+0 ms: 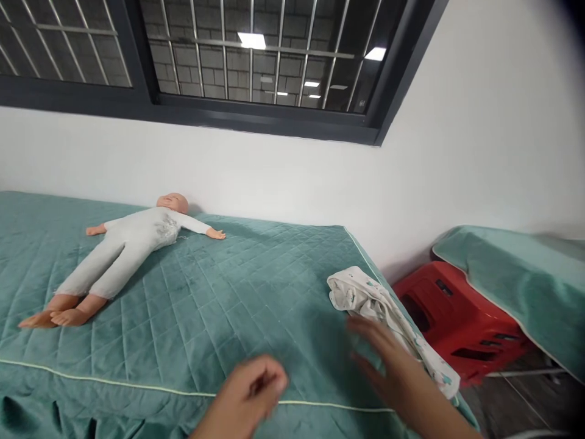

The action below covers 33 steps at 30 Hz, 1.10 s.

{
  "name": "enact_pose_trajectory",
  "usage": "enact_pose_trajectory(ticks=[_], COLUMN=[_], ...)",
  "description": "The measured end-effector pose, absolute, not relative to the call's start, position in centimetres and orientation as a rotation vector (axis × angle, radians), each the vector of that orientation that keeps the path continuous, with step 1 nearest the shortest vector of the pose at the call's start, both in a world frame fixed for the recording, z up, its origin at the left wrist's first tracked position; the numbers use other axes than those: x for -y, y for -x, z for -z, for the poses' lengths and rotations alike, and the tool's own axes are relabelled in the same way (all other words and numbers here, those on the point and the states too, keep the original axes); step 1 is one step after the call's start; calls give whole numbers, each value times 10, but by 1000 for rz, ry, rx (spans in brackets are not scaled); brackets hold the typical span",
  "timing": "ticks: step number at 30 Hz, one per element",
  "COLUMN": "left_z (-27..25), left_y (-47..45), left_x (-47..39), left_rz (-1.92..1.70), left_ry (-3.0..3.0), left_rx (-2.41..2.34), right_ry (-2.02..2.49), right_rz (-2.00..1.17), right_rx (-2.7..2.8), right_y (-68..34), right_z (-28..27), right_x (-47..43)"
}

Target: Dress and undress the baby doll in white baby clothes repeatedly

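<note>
Over the front edge of the green quilted bed cover (274,292), my left hand (249,390) is loosely curled, thumb close to the bent fingers, and nothing shows in it. My right hand (388,360) is slightly blurred, with thumb and fingers apart. It is beside a crumpled white cloth (361,286) with a small print, partly hidden behind the hand and lying along the bed's right edge; I cannot tell whether they touch. A baby doll (137,235) in a white body suit lies on its back at the left, arms spread, head towards the wall.
A white wall (274,177) rises behind the bed, with a dark-framed barred window (265,116) above. Right of the bed is a red plastic stool or chair (461,317), partly under another green cover (516,268). Dark floor shows at lower right.
</note>
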<state>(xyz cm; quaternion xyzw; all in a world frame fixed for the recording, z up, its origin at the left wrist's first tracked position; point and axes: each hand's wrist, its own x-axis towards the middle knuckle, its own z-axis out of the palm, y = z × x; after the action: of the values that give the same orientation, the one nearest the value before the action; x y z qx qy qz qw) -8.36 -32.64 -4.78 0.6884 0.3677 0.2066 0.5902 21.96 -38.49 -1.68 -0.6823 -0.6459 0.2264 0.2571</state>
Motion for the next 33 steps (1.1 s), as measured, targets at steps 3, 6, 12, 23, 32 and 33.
enact_pose_trajectory(ticks=[3, 6, 12, 23, 32, 33], left_z=[44, 51, 71, 77, 74, 72], left_y=[38, 12, 14, 26, 23, 22], left_x=[269, 222, 198, 189, 195, 194], left_rz=[-771, -878, -999, -1312, -1277, -1284], left_ry=[-1531, -1344, -1016, -449, -532, -506], left_rx=[-827, -792, -544, -424, -520, -524], right_ry=[2058, 2367, 2032, 1377, 1421, 1363], right_rz=[-4, 6, -328, -855, 92, 5], right_rx=[1712, 1634, 1644, 1993, 1939, 1999], right_y=[-253, -276, -236, -151, -142, -131], right_z=[15, 18, -2, -12, -12, -5], right_x=[333, 300, 270, 193, 202, 213])
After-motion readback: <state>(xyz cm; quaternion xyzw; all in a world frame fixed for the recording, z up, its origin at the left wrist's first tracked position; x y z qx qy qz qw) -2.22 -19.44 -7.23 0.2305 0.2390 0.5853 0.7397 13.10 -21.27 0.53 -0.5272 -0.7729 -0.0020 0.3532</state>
